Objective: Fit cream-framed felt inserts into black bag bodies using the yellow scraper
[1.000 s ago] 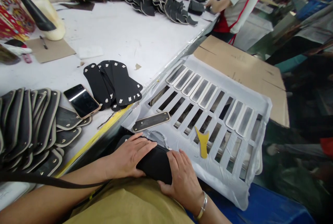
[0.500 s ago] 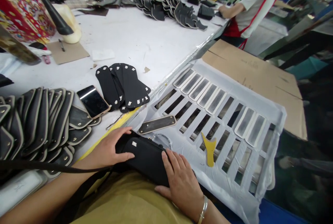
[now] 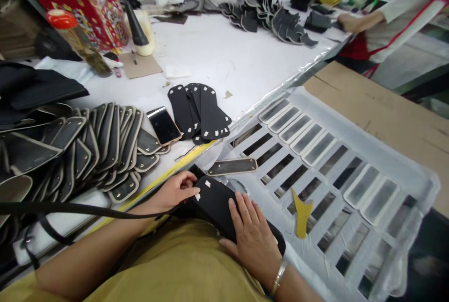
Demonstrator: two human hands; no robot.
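A long black panel (image 3: 219, 204) with rounded ends lies slanted in front of my body, white tabs showing near its left end. The fingers of my left hand (image 3: 178, 190) curl at that end, and the thumb presses beside one white tab. My right hand (image 3: 255, 229) rests flat on the right part of the panel, its fingers stretched out. Beyond the panel is a narrow dark strip (image 3: 232, 166) with pale edging and metal studs. A dark strap (image 3: 87, 209) runs from the left towards my left hand.
Several matching black panels (image 3: 210, 110) lie fanned beside a phone (image 3: 164, 125). Edged dark pieces (image 3: 105, 143) are piled at left. A slotted white-covered rack (image 3: 315, 171) at right carries pale-rimmed strips and a yellow forked piece (image 3: 301, 213). A co-worker's arm (image 3: 365, 22) reaches over the far table edge.
The view has swung left, so the scene sits further right. My left fingers have curled in from a spread pose at the panel's end. My right hand stays flat on the panel.
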